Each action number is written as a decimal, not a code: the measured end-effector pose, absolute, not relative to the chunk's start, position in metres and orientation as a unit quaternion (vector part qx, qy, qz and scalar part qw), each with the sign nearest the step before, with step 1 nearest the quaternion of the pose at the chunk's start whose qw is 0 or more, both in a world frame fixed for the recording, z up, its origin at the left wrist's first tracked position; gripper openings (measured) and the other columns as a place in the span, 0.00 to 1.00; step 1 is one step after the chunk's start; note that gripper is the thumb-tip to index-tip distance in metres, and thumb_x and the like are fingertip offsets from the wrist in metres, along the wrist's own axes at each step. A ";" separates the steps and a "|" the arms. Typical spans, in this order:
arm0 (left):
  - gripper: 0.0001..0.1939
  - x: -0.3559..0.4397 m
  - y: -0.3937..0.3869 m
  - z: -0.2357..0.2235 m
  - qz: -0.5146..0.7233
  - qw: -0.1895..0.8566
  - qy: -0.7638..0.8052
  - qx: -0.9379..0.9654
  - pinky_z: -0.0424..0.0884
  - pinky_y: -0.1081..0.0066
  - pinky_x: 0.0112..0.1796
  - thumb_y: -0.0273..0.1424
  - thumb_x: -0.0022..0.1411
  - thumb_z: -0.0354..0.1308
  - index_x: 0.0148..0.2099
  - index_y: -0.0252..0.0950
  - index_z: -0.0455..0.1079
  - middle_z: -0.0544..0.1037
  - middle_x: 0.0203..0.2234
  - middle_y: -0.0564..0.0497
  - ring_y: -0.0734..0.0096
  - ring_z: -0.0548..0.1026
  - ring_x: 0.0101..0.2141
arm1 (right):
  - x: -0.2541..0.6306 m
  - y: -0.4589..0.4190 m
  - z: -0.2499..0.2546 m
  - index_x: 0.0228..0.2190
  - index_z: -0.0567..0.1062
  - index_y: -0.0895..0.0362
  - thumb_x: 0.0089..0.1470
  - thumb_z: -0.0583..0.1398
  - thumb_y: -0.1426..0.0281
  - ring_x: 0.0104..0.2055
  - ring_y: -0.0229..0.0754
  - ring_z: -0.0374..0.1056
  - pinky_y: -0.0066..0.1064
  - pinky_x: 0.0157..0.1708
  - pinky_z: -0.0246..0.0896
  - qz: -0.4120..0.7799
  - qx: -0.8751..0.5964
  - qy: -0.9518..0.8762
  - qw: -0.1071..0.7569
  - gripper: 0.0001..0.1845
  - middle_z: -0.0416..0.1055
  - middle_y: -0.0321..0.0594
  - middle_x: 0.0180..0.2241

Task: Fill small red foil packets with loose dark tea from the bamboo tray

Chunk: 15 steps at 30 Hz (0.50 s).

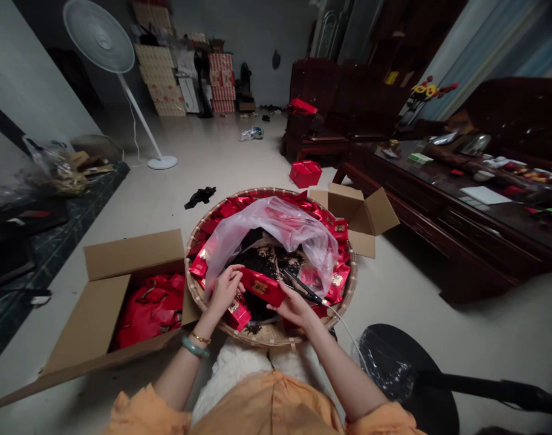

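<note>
Between my hands is a red packet [260, 286] with gold print, held lengthwise over a round woven basket [198, 302]. My left hand [227, 291] grips its left end with bent fingers. On its right end, my right hand [294, 306] has thumb and fingers closed. A slim black tool [305, 290] with a pale cord lies just beyond my right hand; whether the hand touches it, I cannot tell. Dark loose leaves [276, 260] lie in an open clear plastic bag [276, 214] in the basket. More red packets [237, 314] ring the bag.
An open carton [87, 320] full of red packets stands at left. Behind the basket to the right is another open carton [364, 211], near a red box [305, 173]. A dark wooden table [416, 199] runs along the right. A black round base [409, 374] stands at lower right.
</note>
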<state>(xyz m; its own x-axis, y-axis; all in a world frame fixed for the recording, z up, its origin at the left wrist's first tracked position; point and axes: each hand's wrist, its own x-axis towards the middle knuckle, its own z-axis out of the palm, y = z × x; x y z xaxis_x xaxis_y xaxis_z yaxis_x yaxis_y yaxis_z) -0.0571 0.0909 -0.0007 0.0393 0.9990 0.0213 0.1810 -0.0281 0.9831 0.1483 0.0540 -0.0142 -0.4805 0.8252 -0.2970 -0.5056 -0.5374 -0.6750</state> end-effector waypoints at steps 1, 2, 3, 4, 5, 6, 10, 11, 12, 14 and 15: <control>0.16 -0.059 0.091 -0.001 0.426 0.439 0.537 0.581 0.67 0.75 0.22 0.37 0.60 0.48 0.46 0.32 0.63 0.70 0.17 0.57 0.75 0.71 0.18 | 0.148 0.055 -0.016 0.43 0.71 0.54 0.54 0.55 0.56 0.46 0.44 0.68 0.37 0.39 0.64 0.819 -0.318 -0.259 0.401 0.19 0.74 0.43 0.44; 0.17 -0.060 0.090 -0.001 0.403 0.412 0.549 0.605 0.67 0.74 0.23 0.36 0.61 0.47 0.48 0.32 0.63 0.70 0.17 0.57 0.74 0.71 0.19 | 0.148 0.056 -0.017 0.42 0.72 0.55 0.55 0.54 0.55 0.44 0.43 0.69 0.34 0.36 0.64 0.817 -0.327 -0.260 0.398 0.20 0.74 0.43 0.43; 0.18 -0.061 0.089 -0.001 0.383 0.373 0.564 0.630 0.69 0.73 0.26 0.35 0.62 0.46 0.51 0.33 0.63 0.72 0.19 0.55 0.72 0.72 0.21 | 0.148 0.057 -0.018 0.42 0.72 0.56 0.56 0.53 0.54 0.42 0.43 0.70 0.32 0.33 0.63 0.814 -0.335 -0.262 0.395 0.21 0.75 0.43 0.42; 0.19 -0.060 0.086 0.001 0.369 0.319 0.577 0.655 0.70 0.70 0.30 0.33 0.62 0.46 0.53 0.33 0.62 0.75 0.24 0.52 0.70 0.74 0.26 | 0.148 0.058 -0.018 0.41 0.73 0.56 0.56 0.53 0.54 0.41 0.43 0.71 0.31 0.32 0.63 0.812 -0.343 -0.263 0.393 0.21 0.75 0.43 0.41; 0.20 -0.058 0.083 0.002 0.358 0.257 0.586 0.680 0.71 0.66 0.35 0.32 0.61 0.47 0.55 0.34 0.60 0.76 0.31 0.47 0.67 0.75 0.32 | 0.148 0.060 -0.018 0.41 0.73 0.57 0.55 0.52 0.53 0.40 0.43 0.71 0.31 0.32 0.63 0.810 -0.349 -0.264 0.390 0.22 0.75 0.43 0.40; 0.23 -0.055 0.079 0.005 0.348 0.189 0.586 0.707 0.69 0.62 0.41 0.30 0.60 0.48 0.58 0.34 0.58 0.75 0.41 0.43 0.63 0.74 0.40 | 0.147 0.061 -0.016 0.41 0.73 0.57 0.55 0.52 0.52 0.41 0.44 0.71 0.32 0.34 0.63 0.810 -0.353 -0.265 0.387 0.23 0.76 0.43 0.40; 0.33 -0.037 0.058 0.011 0.236 0.051 0.487 0.840 0.60 0.52 0.51 0.29 0.54 0.58 0.62 0.40 0.54 0.58 0.60 0.42 0.51 0.60 0.54 | 0.142 0.064 -0.011 0.40 0.74 0.57 0.52 0.53 0.48 0.46 0.46 0.69 0.39 0.46 0.59 0.811 -0.355 -0.270 0.379 0.27 0.76 0.43 0.38; 0.34 -0.032 0.053 0.011 0.205 0.042 0.469 0.858 0.60 0.51 0.51 0.28 0.53 0.59 0.62 0.43 0.54 0.57 0.61 0.44 0.50 0.59 0.54 | 0.139 0.064 -0.010 0.39 0.74 0.56 0.51 0.53 0.47 0.47 0.46 0.68 0.40 0.49 0.57 0.810 -0.355 -0.272 0.379 0.28 0.76 0.43 0.38; 0.34 -0.028 0.050 0.010 0.182 0.035 0.462 0.867 0.60 0.51 0.50 0.27 0.54 0.58 0.62 0.44 0.54 0.56 0.61 0.45 0.50 0.58 0.55 | 0.136 0.063 -0.010 0.38 0.75 0.56 0.50 0.54 0.46 0.47 0.46 0.68 0.40 0.50 0.55 0.809 -0.356 -0.273 0.379 0.28 0.76 0.42 0.38; 0.32 -0.024 0.046 0.006 0.163 0.026 0.466 0.869 0.61 0.53 0.49 0.24 0.55 0.57 0.61 0.44 0.56 0.59 0.60 0.44 0.51 0.59 0.54 | 0.131 0.062 -0.009 0.37 0.75 0.56 0.49 0.54 0.45 0.47 0.46 0.68 0.40 0.51 0.54 0.810 -0.356 -0.269 0.380 0.28 0.77 0.42 0.37; 0.31 -0.023 0.046 0.003 0.159 0.026 0.466 0.870 0.61 0.53 0.48 0.24 0.55 0.57 0.61 0.43 0.57 0.60 0.59 0.44 0.52 0.60 0.53 | 0.129 0.061 -0.008 0.37 0.75 0.56 0.49 0.54 0.45 0.47 0.46 0.68 0.40 0.51 0.54 0.814 -0.352 -0.265 0.379 0.28 0.77 0.42 0.37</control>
